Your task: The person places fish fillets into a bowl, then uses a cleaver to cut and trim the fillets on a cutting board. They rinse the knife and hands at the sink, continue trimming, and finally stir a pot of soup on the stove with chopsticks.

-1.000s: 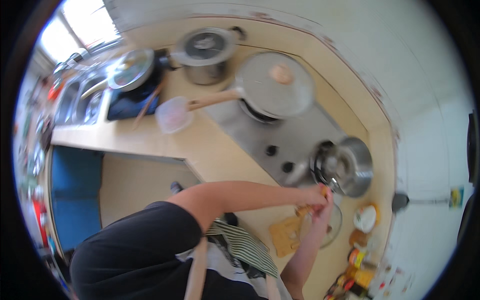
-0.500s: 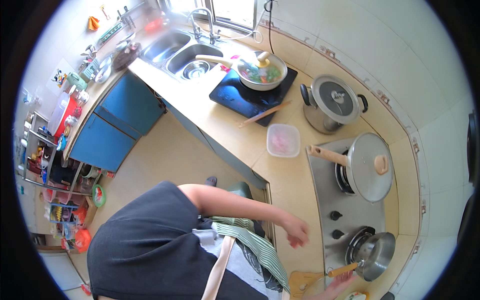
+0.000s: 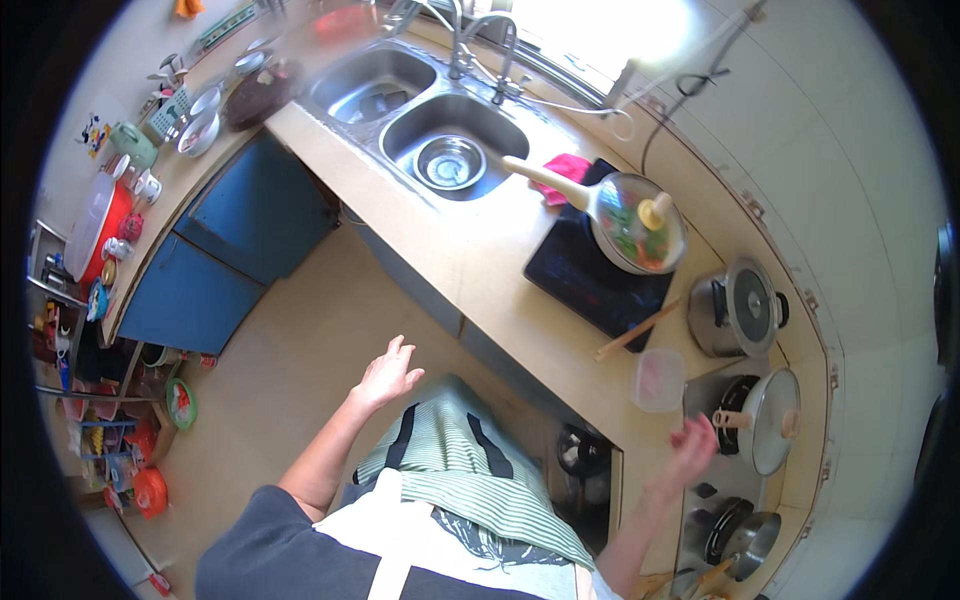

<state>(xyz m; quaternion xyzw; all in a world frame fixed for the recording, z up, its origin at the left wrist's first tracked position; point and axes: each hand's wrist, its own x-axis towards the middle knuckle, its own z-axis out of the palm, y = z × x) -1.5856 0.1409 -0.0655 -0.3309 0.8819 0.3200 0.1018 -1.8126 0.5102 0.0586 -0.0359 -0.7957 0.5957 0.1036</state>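
Note:
My left hand is raised over the floor at the middle of the view, its fingers apart and nothing in it. My right hand is over the edge of the hob, smeared by motion, so I cannot tell how its fingers are held. Closest to it are the light wooden handle of a lidded pan and a clear plastic tub with something pink inside. I cannot tell whether it touches the handle. A metal pan with a wooden handle rests on the near burner.
A pan with a glass lid, vegetables inside, sits on a black induction plate. Wooden chopsticks lie beside it. A lidded steel pot stands by the wall. The double sink holds a metal bowl. Blue cabinets stand left.
My view and body have turned toward the sink. My left hand has come off the counter side and over the floor. My right hand has moved up from the near pan toward the far pan's handle.

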